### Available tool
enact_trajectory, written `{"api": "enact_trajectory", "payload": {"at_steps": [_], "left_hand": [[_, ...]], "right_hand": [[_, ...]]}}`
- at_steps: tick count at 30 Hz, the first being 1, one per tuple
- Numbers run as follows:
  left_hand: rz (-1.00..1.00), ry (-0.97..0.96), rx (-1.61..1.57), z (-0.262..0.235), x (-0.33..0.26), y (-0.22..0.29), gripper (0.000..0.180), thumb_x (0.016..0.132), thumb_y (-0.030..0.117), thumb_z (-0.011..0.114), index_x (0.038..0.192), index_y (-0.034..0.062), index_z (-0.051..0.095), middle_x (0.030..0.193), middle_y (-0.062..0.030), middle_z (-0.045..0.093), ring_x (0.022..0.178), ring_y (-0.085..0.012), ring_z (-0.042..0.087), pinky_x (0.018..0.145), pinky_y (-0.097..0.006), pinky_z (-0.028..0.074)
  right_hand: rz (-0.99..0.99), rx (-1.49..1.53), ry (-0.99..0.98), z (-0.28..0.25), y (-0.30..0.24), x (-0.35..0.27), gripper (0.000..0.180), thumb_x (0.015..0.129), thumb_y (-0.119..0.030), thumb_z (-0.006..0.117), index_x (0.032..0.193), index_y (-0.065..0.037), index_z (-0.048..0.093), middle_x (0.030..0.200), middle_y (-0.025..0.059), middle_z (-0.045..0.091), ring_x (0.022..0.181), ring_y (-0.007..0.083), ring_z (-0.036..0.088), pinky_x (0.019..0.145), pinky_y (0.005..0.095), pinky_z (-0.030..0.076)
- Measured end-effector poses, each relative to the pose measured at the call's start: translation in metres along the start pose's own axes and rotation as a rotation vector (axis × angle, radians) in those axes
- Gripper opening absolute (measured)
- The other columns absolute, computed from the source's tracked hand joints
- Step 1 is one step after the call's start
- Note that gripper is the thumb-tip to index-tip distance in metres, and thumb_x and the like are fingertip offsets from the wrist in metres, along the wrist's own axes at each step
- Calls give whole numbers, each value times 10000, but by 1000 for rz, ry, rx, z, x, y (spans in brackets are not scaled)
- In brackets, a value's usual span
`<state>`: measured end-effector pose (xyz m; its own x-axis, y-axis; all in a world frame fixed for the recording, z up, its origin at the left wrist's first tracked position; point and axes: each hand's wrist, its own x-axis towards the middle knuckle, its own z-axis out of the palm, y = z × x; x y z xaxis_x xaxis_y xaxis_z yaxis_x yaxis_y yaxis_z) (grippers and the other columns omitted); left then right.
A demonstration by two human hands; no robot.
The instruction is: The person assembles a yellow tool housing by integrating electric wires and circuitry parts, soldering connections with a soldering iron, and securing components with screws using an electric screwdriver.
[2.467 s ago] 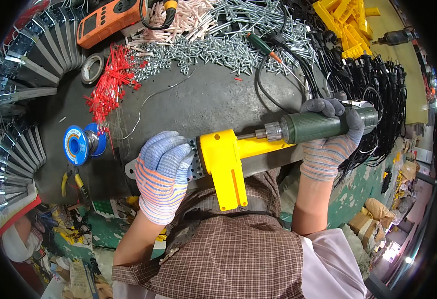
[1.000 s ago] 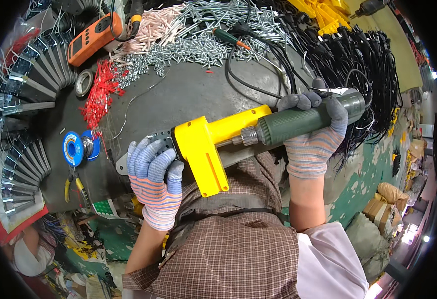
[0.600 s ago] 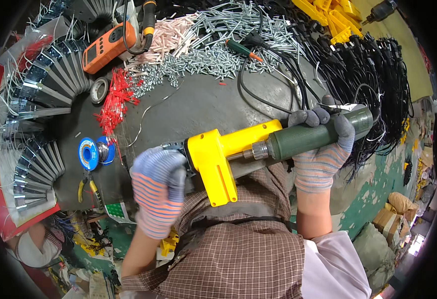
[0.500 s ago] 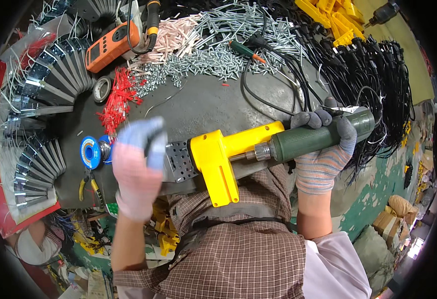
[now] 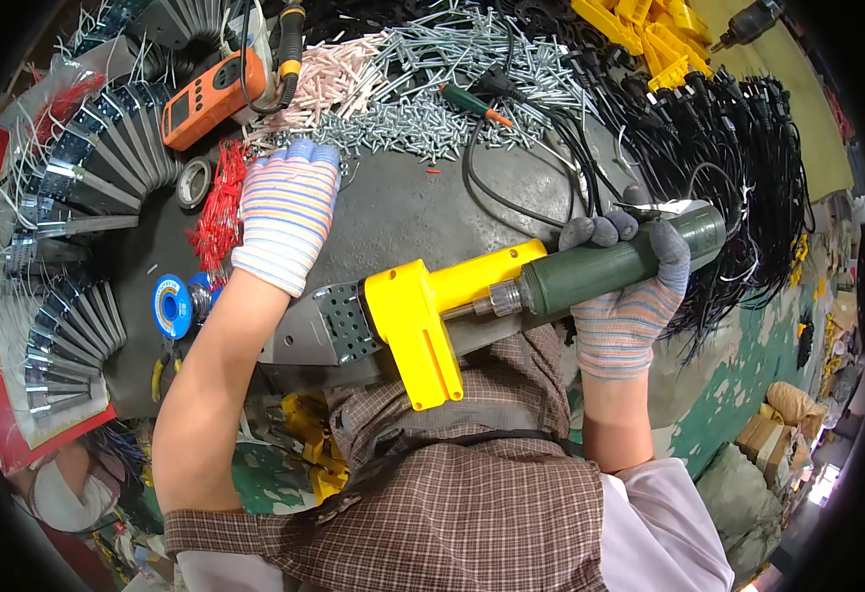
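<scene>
My right hand wraps its gloved fingers round a green electric screwdriver. The driver's silver chuck and shaft point left, meeting a yellow plastic handle housing. From the housing's left end sticks a grey metal blade with a perforated part; this piece lies at the near edge of the bench. My left hand, in a striped glove, reaches to the near edge of the small silver screws. Its fingers are together and curled down, their tips hidden, so what they pinch cannot be seen.
Red wire pieces, a tape roll and a blue solder spool lie left. Behind are an orange meter, pink sleeves and a green-handled screwdriver. Black cords heap at right.
My left hand has moved away from beside the metal blade, up and forward to the small screws. My right hand keeps its hold on the electric screwdriver, with little movement.
</scene>
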<state>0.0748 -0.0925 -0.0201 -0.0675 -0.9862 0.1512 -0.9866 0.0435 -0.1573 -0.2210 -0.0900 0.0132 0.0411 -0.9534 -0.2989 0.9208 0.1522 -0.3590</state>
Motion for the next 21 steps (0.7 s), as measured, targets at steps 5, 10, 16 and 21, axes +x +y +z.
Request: {"api": "enact_trajectory", "payload": {"at_steps": [5, 10, 16, 21], "left_hand": [[-140, 213, -426, -16, -22, 2, 163, 854, 179, 635, 951, 48, 635, 930, -145, 637, 866, -331, 621, 755, -409, 490], [-332, 482, -723, -39, -119, 55, 167, 776, 35, 710, 916, 47, 620, 934, -120, 631, 894, -299, 618, 820, -396, 496], [-320, 512, -700, -19, -157, 90, 212, 765, 79, 732, 934, 95, 605, 1027, -91, 603, 1026, -340, 584, 975, -513, 448], [-290, 560, -727, -11, -158, 93, 188, 805, 83, 718, 960, 86, 611, 1045, -101, 611, 1073, -330, 571, 990, -473, 428]], "right_hand": [[13, 9, 1, -1, 1, 3, 419, 789, -135, 665, 1158, 17, 536, 763, 57, 532, 702, 211, 552, 835, 418, 478], [-22, 17, -54, 0, 2, 0, 414, 795, -123, 674, 1147, 45, 533, 771, 55, 518, 700, 196, 521, 831, 417, 474], [9, -5, -93, 0, 0, 4, 446, 786, -122, 676, 1167, 55, 527, 782, 47, 503, 716, 191, 517, 846, 433, 460], [-7, -40, -126, -5, -1, 3, 479, 788, -138, 674, 1196, 52, 513, 783, 42, 498, 721, 189, 520, 875, 455, 451]]}}
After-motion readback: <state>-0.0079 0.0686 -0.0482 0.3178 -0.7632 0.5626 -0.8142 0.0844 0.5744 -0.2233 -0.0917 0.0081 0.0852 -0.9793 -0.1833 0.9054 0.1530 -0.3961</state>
